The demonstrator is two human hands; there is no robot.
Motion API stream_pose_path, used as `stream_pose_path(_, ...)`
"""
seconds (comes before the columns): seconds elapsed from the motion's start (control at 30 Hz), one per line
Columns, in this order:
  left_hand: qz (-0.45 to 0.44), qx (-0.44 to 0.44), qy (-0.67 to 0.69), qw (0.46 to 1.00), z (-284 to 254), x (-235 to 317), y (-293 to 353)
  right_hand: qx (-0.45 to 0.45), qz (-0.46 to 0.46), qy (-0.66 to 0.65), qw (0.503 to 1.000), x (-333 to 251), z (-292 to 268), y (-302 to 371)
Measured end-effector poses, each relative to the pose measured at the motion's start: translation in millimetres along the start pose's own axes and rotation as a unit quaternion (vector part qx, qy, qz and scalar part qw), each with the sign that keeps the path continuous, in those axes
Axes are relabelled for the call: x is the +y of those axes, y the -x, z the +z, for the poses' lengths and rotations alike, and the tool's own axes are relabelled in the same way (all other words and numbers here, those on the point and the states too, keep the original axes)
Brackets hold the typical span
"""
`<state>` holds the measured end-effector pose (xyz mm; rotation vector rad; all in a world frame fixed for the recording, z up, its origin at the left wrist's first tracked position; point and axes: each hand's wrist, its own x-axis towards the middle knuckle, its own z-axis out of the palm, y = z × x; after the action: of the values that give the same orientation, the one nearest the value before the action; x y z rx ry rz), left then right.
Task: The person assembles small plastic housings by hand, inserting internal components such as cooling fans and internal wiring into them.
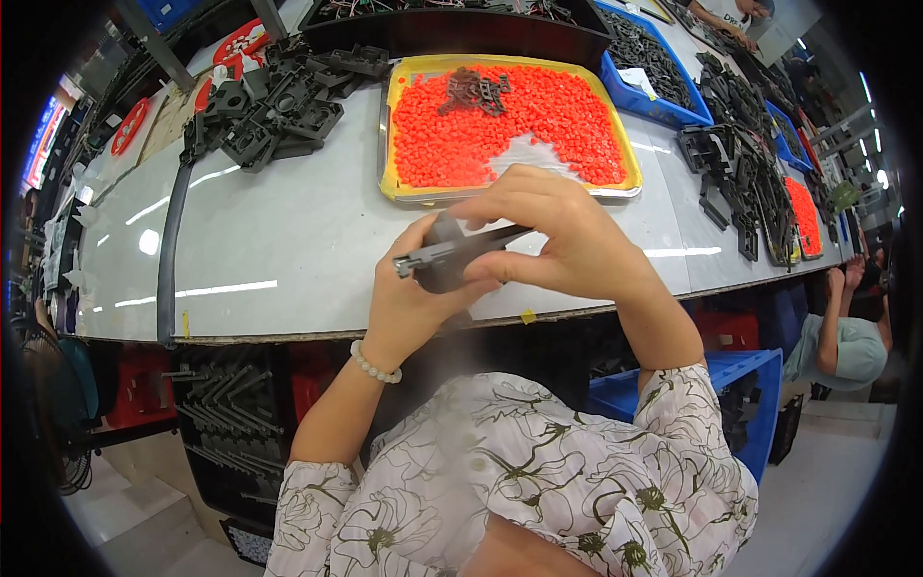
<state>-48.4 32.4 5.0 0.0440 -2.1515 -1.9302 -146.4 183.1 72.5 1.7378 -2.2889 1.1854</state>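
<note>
Both hands hold one dark grey plastic part (444, 258) just above the near edge of the grey table (288, 240). My left hand (413, 298) grips it from below, with a pearl bracelet on the wrist. My right hand (553, 236) closes over its top and right end, fingers curled on it. Behind the hands sits a yellow-rimmed metal tray (389, 144) filled with small orange plastic pieces (567, 115), with a few dark parts (473, 89) lying on top of them.
A pile of black plastic parts (279, 101) lies at the back left. Blue bins (654, 67) and more black parts (745, 173) line the right side. Red and blue crates (740, 375) stand under the table. Another person (846, 337) sits at the right.
</note>
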Motion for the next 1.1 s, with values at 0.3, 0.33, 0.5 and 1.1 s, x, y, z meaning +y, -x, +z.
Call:
stream_pose_path(0.3, 0.017, 0.019, -0.089, 0.996, -5, -21, 3, -0.007, -0.057, -0.017, 0.998, -2, 22, -2)
stream_pose_path(0.33, -0.003, 0.015, -0.084, 0.996, -5, -23, 3, -0.009, -0.06, -0.019, 0.998, -1, 23, -3)
stream_pose_path(0.5, 0.069, 0.051, -0.079, 0.993, -4, -34, 2, 0.049, -0.078, -0.072, 0.993, -13, 26, -10)
stream_pose_path(1.1, -0.041, 0.012, 0.296, 0.954, -12, -46, 15, 0.062, -0.294, 0.047, 0.953, -63, -11, -1)
